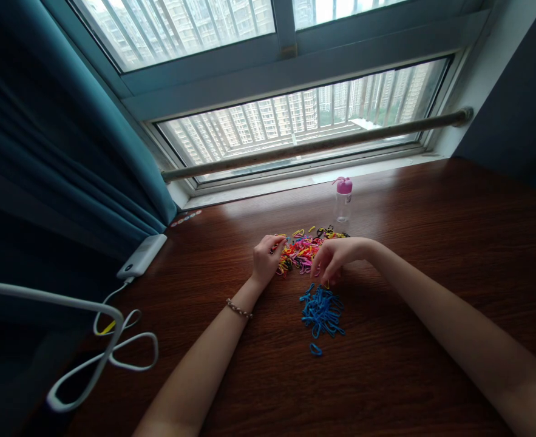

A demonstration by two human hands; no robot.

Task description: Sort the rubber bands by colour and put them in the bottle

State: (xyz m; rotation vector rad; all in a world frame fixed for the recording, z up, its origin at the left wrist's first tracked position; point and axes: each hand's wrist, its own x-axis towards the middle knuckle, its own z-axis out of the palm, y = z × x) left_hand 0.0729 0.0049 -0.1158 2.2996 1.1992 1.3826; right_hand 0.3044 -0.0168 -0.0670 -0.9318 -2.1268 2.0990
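Note:
A mixed pile of small elastic hair bands (301, 250), pink, red, yellow and black, lies on the wooden table. At its left edge my left hand (266, 260) has thumb and forefinger pinched together; whatever they hold is too small to make out. My right hand (338, 258) covers the right part of the pile, palm down. Its fingers hang bent and apart toward the table, with nothing visible in them. Just below those fingertips sits a separate heap of blue hair bands (321, 311). One single blue band (315, 349) lies nearer to me.
Behind the pile stands a clear bottle with a pink lid (343, 200). A white power bank (142, 256) with a looped white cable (133, 365) is at the left, beside the blue curtain (67, 121). A window with a metal rail (317, 145) borders the table's far side.

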